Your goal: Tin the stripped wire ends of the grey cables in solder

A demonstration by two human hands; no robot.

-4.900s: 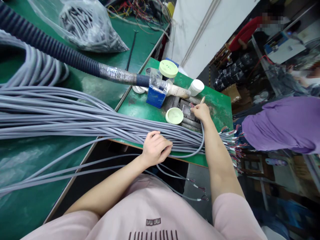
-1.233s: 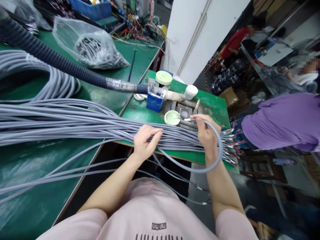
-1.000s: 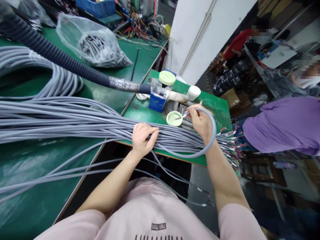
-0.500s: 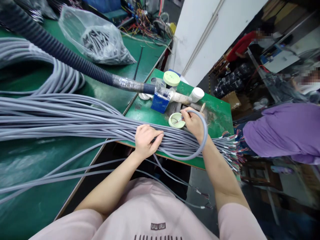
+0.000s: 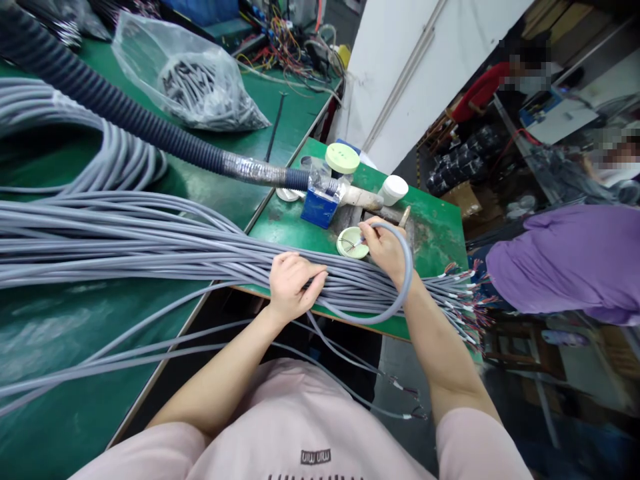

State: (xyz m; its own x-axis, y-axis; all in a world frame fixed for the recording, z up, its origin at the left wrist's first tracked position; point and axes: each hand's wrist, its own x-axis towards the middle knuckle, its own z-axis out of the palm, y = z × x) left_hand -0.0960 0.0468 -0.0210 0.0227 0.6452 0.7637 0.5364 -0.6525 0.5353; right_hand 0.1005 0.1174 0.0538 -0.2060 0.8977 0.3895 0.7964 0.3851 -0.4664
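Observation:
My right hand pinches a grey cable near its stripped end. Thin wires at that end dip into a small pale green cup. From my fingers the cable bends in a loop over my right wrist and back toward the bundle. My left hand lies across the bundle of grey cables, its fingers curled over them; the fingertips are partly hidden. At the bundle's right end, many cables show bared coloured wires. A few loose cables hang below the table edge.
A black corrugated hose reaches over to a blue box. Near it stand a pale green-lidded jar and a white jar. Farther back are a plastic bag of cable pieces and coiled cable. A person in purple is at right.
Almost nothing differs. The wire ends stay in the cup, and both hands keep their places; the view has shifted slightly.

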